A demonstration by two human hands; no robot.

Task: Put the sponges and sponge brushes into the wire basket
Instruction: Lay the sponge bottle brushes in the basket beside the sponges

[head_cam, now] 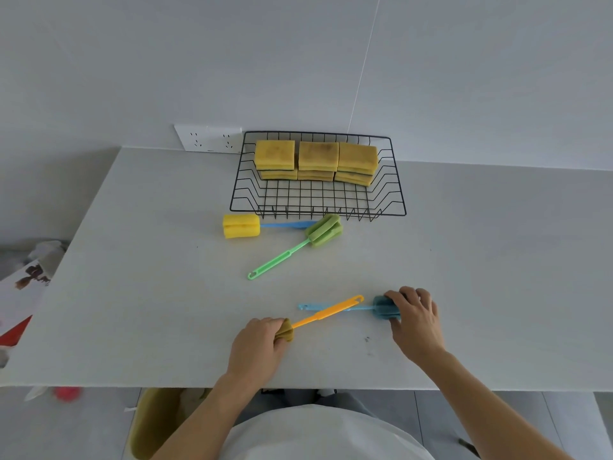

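Note:
The black wire basket [391,194] stands at the back of the white table against the wall, with yellow sponges [317,157] stacked in three piles along its far side. My left hand [258,346] grips the olive sponge head of the orange-handled brush [328,313]. My right hand [416,322] grips the blue sponge head of the blue brush [384,308]; its light blue handle runs left under the orange handle. In front of the basket lie a green sponge brush [323,230] and a yellow-headed brush [241,225] with a blue handle.
A double wall socket [209,137] sits left of the basket. Paper and packaging [23,287] lie past the table's left edge. A yellow bin [156,423] stands on the floor below the near edge.

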